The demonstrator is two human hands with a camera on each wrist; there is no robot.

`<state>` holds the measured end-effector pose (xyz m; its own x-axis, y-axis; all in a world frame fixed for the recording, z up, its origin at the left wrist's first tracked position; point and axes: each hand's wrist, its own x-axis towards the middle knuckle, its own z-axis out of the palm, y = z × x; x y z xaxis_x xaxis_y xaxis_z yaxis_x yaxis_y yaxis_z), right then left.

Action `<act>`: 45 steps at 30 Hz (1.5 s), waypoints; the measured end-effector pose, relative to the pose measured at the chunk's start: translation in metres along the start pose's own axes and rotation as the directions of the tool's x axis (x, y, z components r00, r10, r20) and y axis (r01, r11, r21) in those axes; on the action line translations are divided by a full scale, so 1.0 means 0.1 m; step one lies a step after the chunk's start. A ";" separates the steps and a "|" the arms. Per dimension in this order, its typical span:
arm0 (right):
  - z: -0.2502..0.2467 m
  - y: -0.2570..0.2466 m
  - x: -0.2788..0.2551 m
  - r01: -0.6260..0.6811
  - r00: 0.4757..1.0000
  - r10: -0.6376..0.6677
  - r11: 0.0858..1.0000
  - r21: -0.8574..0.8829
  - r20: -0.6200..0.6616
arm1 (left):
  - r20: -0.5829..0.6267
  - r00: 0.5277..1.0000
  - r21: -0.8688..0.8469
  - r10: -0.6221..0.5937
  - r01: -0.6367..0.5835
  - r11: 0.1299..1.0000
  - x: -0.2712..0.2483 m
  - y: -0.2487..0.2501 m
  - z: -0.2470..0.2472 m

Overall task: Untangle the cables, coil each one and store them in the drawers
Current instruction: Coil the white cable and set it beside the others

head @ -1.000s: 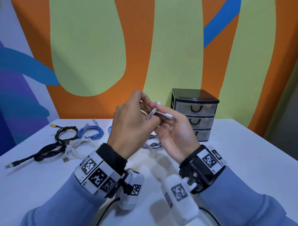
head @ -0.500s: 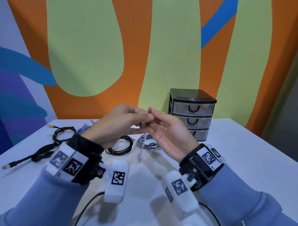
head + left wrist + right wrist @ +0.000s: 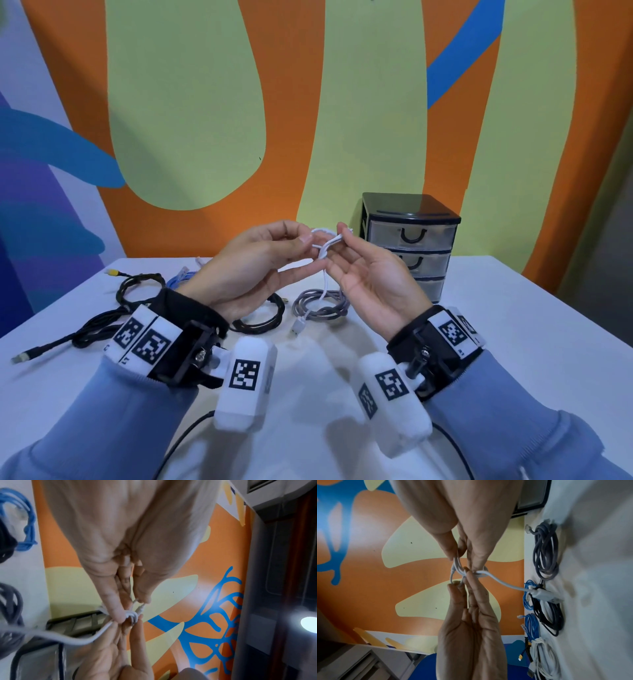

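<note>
A thin white cable [image 3: 324, 244] is held in the air between both hands, wound into a small loop with turns round its middle. My left hand [image 3: 303, 241] pinches the loop from the left, and my right hand [image 3: 342, 234] pinches its other side between thumb and fingertips. The cable's tail hangs down to a USB plug [image 3: 299, 327] just above the table. The right wrist view shows the loop [image 3: 462, 572] between both sets of fingertips and the plug [image 3: 544, 596]. In the left wrist view the fingers [image 3: 118, 609] squeeze the turns. The drawer unit [image 3: 411, 240], black with three clear drawers, stands behind, all drawers closed.
On the white table [image 3: 513, 342] lie a coiled grey cable [image 3: 322, 305], a coiled black cable [image 3: 263, 320] under my left hand, a long black cable [image 3: 102, 329] and a blue cable [image 3: 180, 275] at the left. A coiled white cable [image 3: 542, 658] lies further left.
My left hand has come off the right hand and turned palm-inward. Both hands now hold a small white loop at their fingertips, and the plug end hangs lower.
</note>
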<state>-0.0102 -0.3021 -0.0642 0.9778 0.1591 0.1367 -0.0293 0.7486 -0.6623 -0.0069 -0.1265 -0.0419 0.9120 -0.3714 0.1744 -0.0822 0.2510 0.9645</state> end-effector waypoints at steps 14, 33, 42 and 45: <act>-0.04 0.01 -0.02 -0.029 0.993 0.032 0.999 -0.032 0.112 | -0.106 0.937 0.463 0.333 -0.250 0.850 0.07 -0.20 0.14; -0.03 -0.04 0.03 0.185 0.983 -0.185 0.983 0.008 0.006 | -0.115 0.970 0.644 0.215 -0.092 0.760 0.03 -0.16 0.14; -0.06 -0.16 0.03 0.166 0.985 -0.170 0.977 0.133 0.020 | -0.047 0.981 0.435 -0.188 0.189 0.880 -0.04 -0.16 0.18; -0.08 -0.21 0.03 0.176 0.983 -0.182 0.972 0.153 0.023 | -0.142 0.989 0.393 -0.046 0.099 0.914 0.02 -0.20 0.13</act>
<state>-0.0046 -0.3220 -0.0556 0.9616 0.0353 0.2721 0.1123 0.8544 -0.5073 -0.0082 -0.1441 -0.0582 0.9625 -0.2522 0.0996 -0.1426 -0.1581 0.9771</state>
